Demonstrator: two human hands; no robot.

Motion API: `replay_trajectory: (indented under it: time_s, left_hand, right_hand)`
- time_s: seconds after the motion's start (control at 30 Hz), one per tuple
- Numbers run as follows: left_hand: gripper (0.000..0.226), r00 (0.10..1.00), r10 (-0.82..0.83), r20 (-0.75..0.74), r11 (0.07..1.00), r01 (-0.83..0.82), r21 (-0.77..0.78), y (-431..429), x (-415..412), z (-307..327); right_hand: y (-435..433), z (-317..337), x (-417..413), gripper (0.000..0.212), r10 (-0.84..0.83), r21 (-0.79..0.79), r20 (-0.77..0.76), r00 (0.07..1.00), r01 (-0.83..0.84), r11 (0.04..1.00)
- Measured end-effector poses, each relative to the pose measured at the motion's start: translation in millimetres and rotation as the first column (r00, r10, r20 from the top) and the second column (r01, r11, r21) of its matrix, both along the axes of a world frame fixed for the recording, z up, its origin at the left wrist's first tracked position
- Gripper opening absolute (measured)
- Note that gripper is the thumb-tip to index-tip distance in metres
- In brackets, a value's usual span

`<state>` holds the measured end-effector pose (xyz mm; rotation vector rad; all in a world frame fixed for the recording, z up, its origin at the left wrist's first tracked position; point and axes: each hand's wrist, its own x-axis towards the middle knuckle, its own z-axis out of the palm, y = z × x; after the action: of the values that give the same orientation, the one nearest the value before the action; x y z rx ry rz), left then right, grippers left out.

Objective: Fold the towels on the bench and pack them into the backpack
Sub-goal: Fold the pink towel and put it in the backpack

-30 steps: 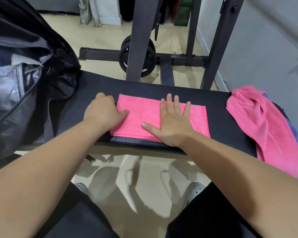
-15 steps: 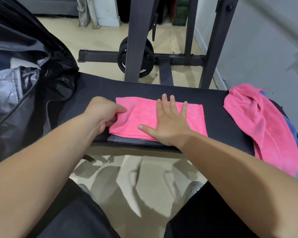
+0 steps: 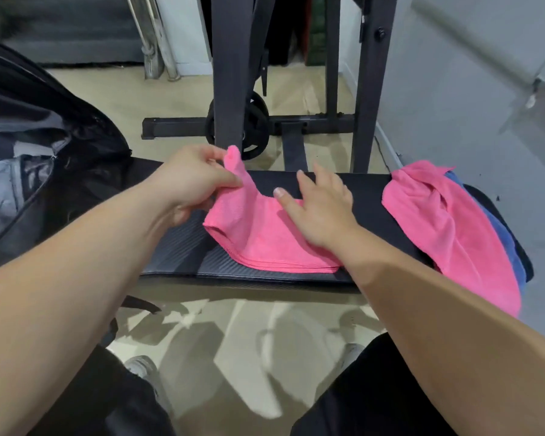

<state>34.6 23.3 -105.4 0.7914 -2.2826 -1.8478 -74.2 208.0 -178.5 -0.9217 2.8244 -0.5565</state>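
Observation:
A folded pink towel lies on the black padded bench in the middle of the view. My left hand pinches the towel's left end and holds it lifted off the bench. My right hand rests flat on the towel's right part with fingers spread. At the bench's right end a loose pink towel lies crumpled over a blue towel. The open black backpack stands at the left, its grey lining showing.
Behind the bench stands a dark metal rack frame with a weight plate at its foot. A grey wall runs along the right. My legs in black trousers and shoes are below the bench on a beige floor.
My left hand has taken the towel's left end and raised it up and rightwards. My right hand stays pressed on the towel. The camera view has shifted slightly.

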Motion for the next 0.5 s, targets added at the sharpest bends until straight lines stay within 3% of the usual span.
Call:
replay_trajectory:
  time_s: [0.17,0.3,0.4,0.5]
  left_hand:
    - [0.04,0.999,-0.03,-0.035,0.991,0.025,-0.128,64.1,-43.8,-7.3]
    - [0.045,0.995,-0.083,0.064,0.855,0.104,-0.507,109.0,-71.3,-40.6]
    - [0.057,0.984,-0.137,0.112,0.829,0.176,-0.532,130.4,-76.7,-53.4]
    - [0.05,0.983,-0.165,0.075,0.791,0.177,-0.586,134.1,-71.2,-55.7]
  right_hand:
    - [34.5,3.9,-27.3,0.065,-0.127,-0.048,0.038,0.991,0.129,0.991]
    - [53.9,-0.4,-43.4,0.045,-0.101,-0.049,0.092,0.991,0.106,0.993]
    - [62.1,-1.8,-50.0,0.03,-0.106,-0.104,0.172,0.979,0.125,0.987]
    - [66.0,-4.3,-48.8,0.038,-0.11,-0.158,0.285,0.952,0.16,0.974]
